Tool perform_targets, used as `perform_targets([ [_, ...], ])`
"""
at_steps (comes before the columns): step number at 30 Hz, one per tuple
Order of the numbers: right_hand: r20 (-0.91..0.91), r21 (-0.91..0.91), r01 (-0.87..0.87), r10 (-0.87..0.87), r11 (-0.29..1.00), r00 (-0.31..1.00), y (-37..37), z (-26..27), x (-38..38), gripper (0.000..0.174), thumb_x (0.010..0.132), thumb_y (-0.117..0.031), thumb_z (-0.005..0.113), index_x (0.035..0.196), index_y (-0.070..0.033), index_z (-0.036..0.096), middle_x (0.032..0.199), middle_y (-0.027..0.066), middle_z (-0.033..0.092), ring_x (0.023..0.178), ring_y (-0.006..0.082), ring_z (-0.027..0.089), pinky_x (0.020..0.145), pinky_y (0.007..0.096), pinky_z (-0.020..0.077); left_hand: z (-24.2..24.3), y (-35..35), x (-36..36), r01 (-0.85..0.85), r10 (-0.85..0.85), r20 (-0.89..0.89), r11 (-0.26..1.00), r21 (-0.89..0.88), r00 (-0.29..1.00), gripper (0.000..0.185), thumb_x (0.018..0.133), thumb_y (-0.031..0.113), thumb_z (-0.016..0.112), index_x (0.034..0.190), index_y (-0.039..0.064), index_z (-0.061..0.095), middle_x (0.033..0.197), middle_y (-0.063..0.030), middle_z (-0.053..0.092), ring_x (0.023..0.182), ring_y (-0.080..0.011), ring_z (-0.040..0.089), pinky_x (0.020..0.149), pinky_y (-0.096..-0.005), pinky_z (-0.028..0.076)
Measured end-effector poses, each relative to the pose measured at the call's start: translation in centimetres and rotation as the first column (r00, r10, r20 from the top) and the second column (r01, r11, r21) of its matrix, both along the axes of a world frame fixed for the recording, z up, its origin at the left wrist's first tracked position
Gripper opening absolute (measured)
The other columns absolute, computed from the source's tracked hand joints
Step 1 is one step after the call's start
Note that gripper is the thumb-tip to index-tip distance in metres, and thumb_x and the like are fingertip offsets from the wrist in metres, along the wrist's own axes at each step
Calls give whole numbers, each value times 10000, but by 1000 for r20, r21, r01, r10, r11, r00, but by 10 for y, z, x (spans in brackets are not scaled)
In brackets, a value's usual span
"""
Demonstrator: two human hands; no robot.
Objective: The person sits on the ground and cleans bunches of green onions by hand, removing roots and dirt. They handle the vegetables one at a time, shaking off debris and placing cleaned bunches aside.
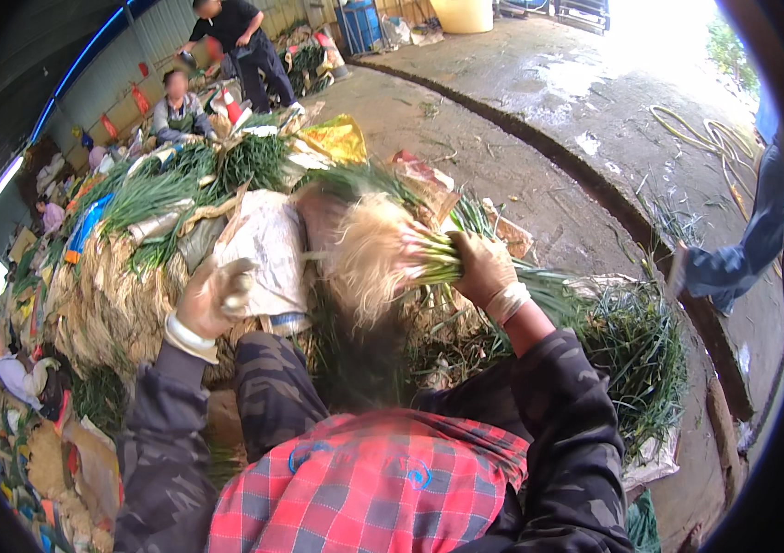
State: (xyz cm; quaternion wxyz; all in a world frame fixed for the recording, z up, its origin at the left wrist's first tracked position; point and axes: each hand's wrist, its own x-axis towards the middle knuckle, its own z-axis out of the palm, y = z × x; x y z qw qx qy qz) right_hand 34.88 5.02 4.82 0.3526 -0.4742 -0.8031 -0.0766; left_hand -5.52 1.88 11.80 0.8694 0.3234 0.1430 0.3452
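Note:
My right hand [485, 271], in a thin glove, grips a bunch of scallions [430, 257] around the stems. Their long pale roots [371, 252] point left and are blurred. Green leaves [547, 287] trail out behind that hand to the right. My left hand [215, 297], also gloved, hovers beside a whitish sack [264, 242] with its fingers curled and apart; I see nothing clearly held in it. A large pile of scallions [115, 297] lies left of that hand, roots facing me. A red checked apron [371, 484] covers my lap.
Loose green leaves [634, 359] are heaped at my right. A drainage channel [544, 142] crosses the wet concrete floor, and a hose [717, 142] lies beyond it. Several people are nearby: one seated person [181, 114], one standing person [246, 48], and a leg [730, 266] at right.

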Motion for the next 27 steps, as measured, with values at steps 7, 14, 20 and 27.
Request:
perform_targets([
  [7,-461,-80,-96,48,992,886,-15,1,-57,482,650,-193,696,1055,-41,483,825,169,582,744,336,577,656,395,463,-62,25,97,-458,465,41,881,-116,884,586,817,499,481,1201,62,409,1186,-114,481,1043,-252,494,895,-440,378],
  [14,-533,-310,-358,151,881,832,-4,-1,-34,512,625,-73,712,1073,-12,472,994,100,568,879,199,551,743,307,453,-7,37,95,-478,479,130,877,-38,868,487,844,514,418,1097,114,535,1106,-69,568,1052,-208,506,908,-439,352],
  [20,-832,-279,-805,287,524,475,5,69,-19,521,614,-13,662,1104,-1,483,880,33,538,810,132,508,737,255,408,3,27,27,-676,709,-28,683,276,705,358,832,319,519,1122,108,528,1125,-47,559,1048,-182,518,816,-343,426],
  [27,-558,-342,-535,291,773,777,14,75,11,453,692,-60,671,1100,14,489,854,25,577,774,118,538,719,248,427,64,-10,104,-360,447,-78,801,478,891,586,818,484,510,1231,86,391,1252,-81,417,1080,-220,494,850,-396,437],
])
